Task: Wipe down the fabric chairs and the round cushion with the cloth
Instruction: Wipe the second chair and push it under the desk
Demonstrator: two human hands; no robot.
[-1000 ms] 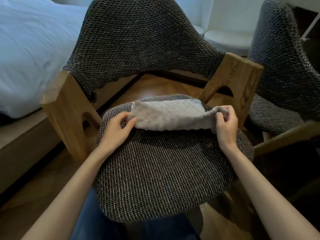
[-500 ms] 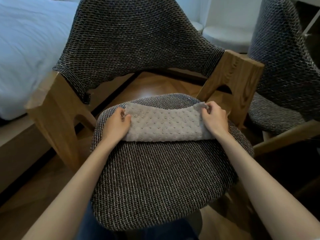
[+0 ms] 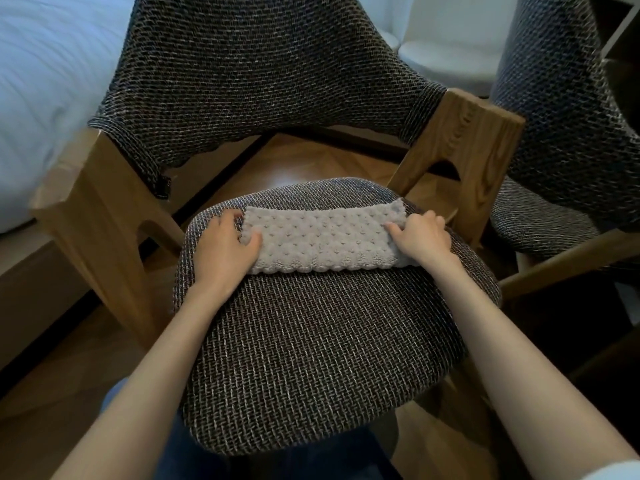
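- Cloth position: the grey dimpled plush cloth (image 3: 322, 239) now lies flat, folded into a long rectangle, across the rear part of the rounded dark woven-fabric seat (image 3: 311, 358) of the near wooden-framed chair (image 3: 277, 109).
- Change: one second earlier, the cloth was raised off the seat, stretched between both hands and bunched at its right end. Half a second earlier it was coming down. It is now spread out and in full contact with the weave.
- Left hand (image 3: 223, 252): grips the left end of the cloth. The thumb lies on top and the fingers are curled at the far corner.
- Right hand (image 3: 420, 237): holds the right end, with fingers curled and bearing down on the top surface. The thumb is hidden, so its position cannot be told.
- Meaning for the task: preparation of the cloth appears complete. The step in hand is judged to be the start of a wiping stroke on the seat, probably drawn from the rear toward the front edge.
- Remaining work, as judged: the seat area in front of the cloth, the dark woven backrest (image 3: 249, 57), and the second dark fabric chair (image 3: 568, 126) at the right. A separate round cushion cannot be identified in this view.
- Caution: the coarse weave may drag on the plush, and uneven pressure could bunch the cloth.
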